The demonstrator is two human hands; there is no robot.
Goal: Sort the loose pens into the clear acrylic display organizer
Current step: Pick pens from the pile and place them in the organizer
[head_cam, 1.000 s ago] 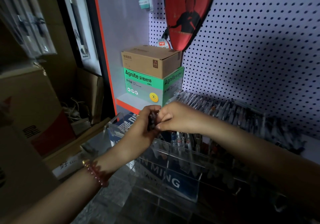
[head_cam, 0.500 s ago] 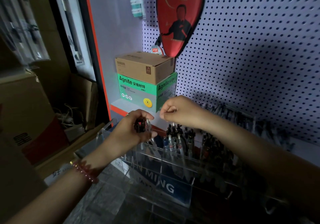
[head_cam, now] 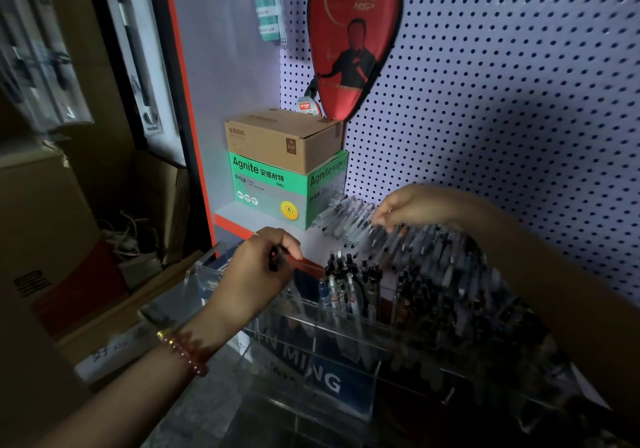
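A clear acrylic organizer (head_cam: 311, 350) with stepped compartments stands in front of me, and several pens (head_cam: 349, 285) stand upright in its back row. A pile of loose pens (head_cam: 349, 221) lies on the white shelf behind it. My left hand (head_cam: 258, 271) hovers over the organizer's left end, closed around dark pens (head_cam: 273, 260) whose tips poke out between thumb and fingers. My right hand (head_cam: 408, 208) reaches over the loose pile, its fingertips pinching at a pen there; whether it grips one is unclear.
A green Agnite box (head_cam: 273, 188) with a brown carton (head_cam: 284, 139) on top sits on the shelf's left end. A red paddle case (head_cam: 353, 39) hangs on the pegboard (head_cam: 519, 101). Cardboard boxes (head_cam: 38, 226) are stacked at left.
My hands have separated. The right hand moved back and right to the loose pile on the shelf. The left hand stayed over the organizer's left end holding its pens.
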